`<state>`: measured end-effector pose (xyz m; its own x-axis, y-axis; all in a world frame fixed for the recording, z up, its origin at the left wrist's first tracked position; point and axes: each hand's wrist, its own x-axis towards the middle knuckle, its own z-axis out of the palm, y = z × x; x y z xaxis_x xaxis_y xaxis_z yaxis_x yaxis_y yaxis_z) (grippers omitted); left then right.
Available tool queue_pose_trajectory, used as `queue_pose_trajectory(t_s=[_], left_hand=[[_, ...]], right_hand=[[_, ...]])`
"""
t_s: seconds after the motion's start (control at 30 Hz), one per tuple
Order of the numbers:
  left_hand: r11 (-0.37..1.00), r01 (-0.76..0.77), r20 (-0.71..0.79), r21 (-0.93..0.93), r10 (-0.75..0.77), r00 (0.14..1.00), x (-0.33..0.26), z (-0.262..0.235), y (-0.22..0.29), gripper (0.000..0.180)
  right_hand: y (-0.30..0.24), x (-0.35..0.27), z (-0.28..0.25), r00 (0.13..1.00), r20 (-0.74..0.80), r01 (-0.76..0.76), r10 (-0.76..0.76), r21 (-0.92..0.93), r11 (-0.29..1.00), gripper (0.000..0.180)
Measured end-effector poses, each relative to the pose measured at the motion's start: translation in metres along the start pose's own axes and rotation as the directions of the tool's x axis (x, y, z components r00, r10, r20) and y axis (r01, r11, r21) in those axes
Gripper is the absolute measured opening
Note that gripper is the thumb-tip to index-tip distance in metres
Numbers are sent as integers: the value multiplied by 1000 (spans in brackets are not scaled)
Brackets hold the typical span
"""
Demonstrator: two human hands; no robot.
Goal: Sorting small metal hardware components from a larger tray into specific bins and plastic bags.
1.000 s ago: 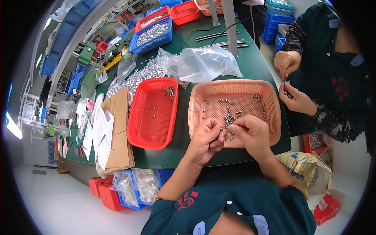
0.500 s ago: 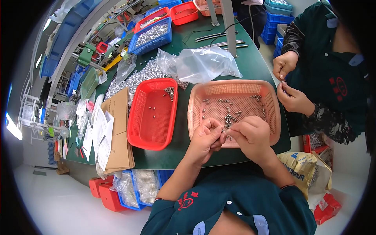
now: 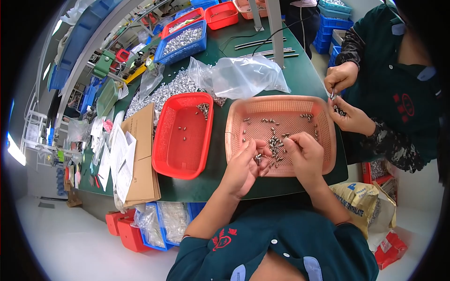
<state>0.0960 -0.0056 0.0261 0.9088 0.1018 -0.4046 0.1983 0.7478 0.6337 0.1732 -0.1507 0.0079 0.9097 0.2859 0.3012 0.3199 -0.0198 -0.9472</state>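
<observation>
My left hand (image 3: 247, 167) is cupped over the near left edge of the peach plastic basket (image 3: 329, 157). Small shiny metal parts (image 3: 257, 159) lie in its curled fingers. My right hand (image 3: 305, 157) hovers over the basket's near right side, thumb and fingers drawn together. Whatever its fingertips hold, if anything, is hidden. Between the two hands, a loose pile of small dark metal parts (image 3: 275, 141) rests on the basket floor, with more scattered toward the back and right. A red plastic basket (image 3: 183, 154) stands to the left with a few similar parts.
Silvery pieces (image 3: 173, 86) are heaped behind the red basket, beside a clear plastic bag (image 3: 248, 77). Flattened cardboard (image 3: 143, 159) and papers lie at left. At right, a co-worker's hands (image 3: 349, 96) handle small metal parts. A metal post (image 3: 277, 40) rises at the back.
My hands, earlier meeting at the fingertips, have come apart. My right hand has moved slightly right, and the left has opened somewhat, showing the parts in it.
</observation>
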Motion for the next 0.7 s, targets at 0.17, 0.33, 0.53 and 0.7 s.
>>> queue_pose_trajectory(t_s=[0.17, 0.33, 0.53, 0.7], left_hand=[[998, 23, -28, 62, -22, 999, -2, -6, 2, 14], [1000, 21, 132, -11, -19, 991, 2, -18, -1, 13], [999, -38, 55, -29, 40, 998, 4, -17, -10, 15], [999, -45, 44, 1, 45, 998, 2, -14, -8, 16]], right_hand=[[0, 9, -5, 931, 134, 361, -340, -477, 801, 10], [-5, 5, -6, 984, 95, 168, -154, -169, 971, 10], [-11, -3, 2, 969, 175, 189, -173, -75, 979, 10], [-8, -2, 3, 936, 186, 329, -299, -162, 930, 10]])
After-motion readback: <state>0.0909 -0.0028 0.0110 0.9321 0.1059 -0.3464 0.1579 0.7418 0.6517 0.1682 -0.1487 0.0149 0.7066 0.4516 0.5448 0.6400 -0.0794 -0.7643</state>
